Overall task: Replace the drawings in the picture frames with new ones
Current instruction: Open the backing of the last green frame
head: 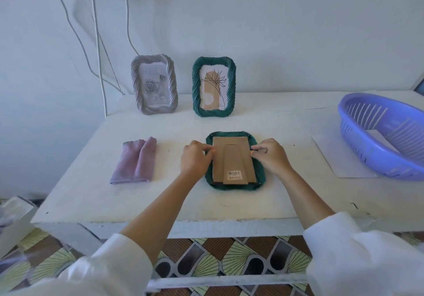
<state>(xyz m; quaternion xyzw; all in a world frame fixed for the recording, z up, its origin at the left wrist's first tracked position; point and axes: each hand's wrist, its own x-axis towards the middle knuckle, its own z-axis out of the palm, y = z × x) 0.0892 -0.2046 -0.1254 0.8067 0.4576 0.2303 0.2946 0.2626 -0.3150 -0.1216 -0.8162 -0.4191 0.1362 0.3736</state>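
Between the two hands, flat on the white desk (pixel 160 194), lies a dark green picture frame (pixel 260 176), face down, its brown cardboard backing (pixel 231 158) turned up with the folded stand and a barcode sticker (pixel 234 174) near the person's end. Left hand (pixel 195 159) sits at the frame's left edge, fingers curled, fingertips pinching at the side of the backing. Right hand (pixel 270 155) mirrors it on the right edge, fingers curled and pinching at the backing's other side. Both forearms reach in from white sleeves (pixel 114 266).

Beyond the hands, against the wall, two frames stand upright: straight ahead, a second green frame (pixel 195 84) holding a line drawing of a flower (pixel 214 86) on a tan arch; further to the left of it, a grey-lilac frame (pixel 171 82) holding a pale picture of roses (pixel 152 85). Left of the left hand, well apart, a folded lilac cloth (pixel 135 162) lies on the desk.

Off to the right of the right hand, a purple slotted plastic basket (pixel 358 121) rests near the desk's edge; a pale sheet shows inside it, though what is on it I cannot tell. A white sheet of paper (pixel 339 158) lies partly under the basket's near side. White cables (pixel 98 50) hang down the wall at upper left.
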